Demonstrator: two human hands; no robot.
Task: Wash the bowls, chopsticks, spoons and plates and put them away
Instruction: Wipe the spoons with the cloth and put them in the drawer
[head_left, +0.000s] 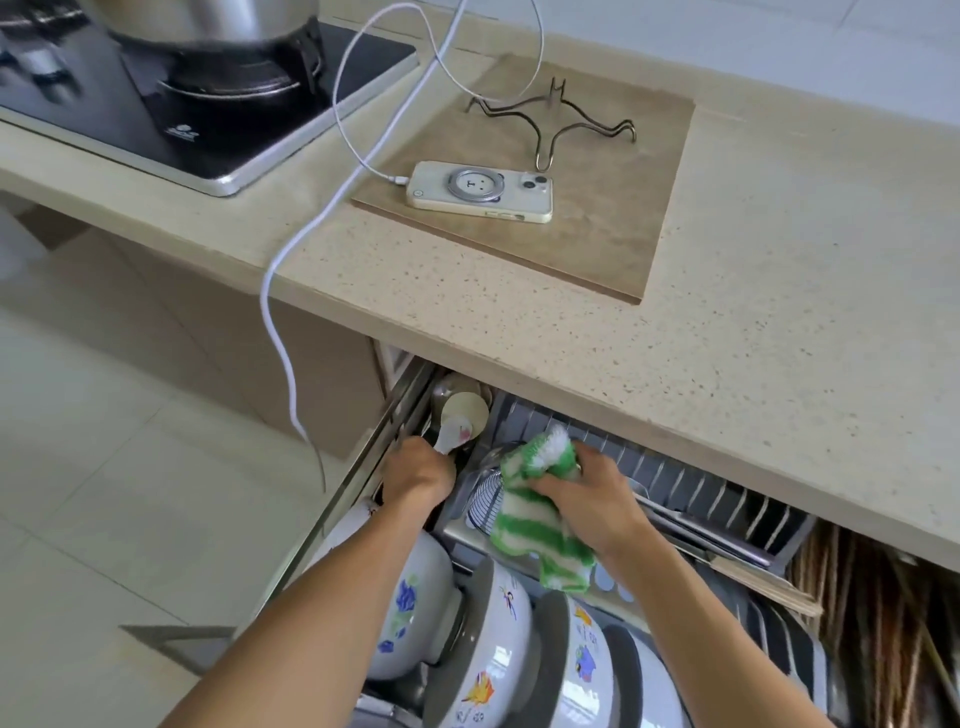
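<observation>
Speckled beige stone countertop (727, 291) above an open dish drawer (675, 483) — pale glossy floor tiles to its left.

Below the countertop's edge, the left hand (418, 475) curls round a white ceramic spoon (451, 436); the right hand (597, 499) clutches a nubbly green-and-white cloth (540, 519) — rounded painted bowls (498, 634) stand racked nearest the camera.

One head-worn view looks steeply down, close over the open drawer (649, 519); counter (779, 291) beyond, stove (171, 104) far left.
</observation>
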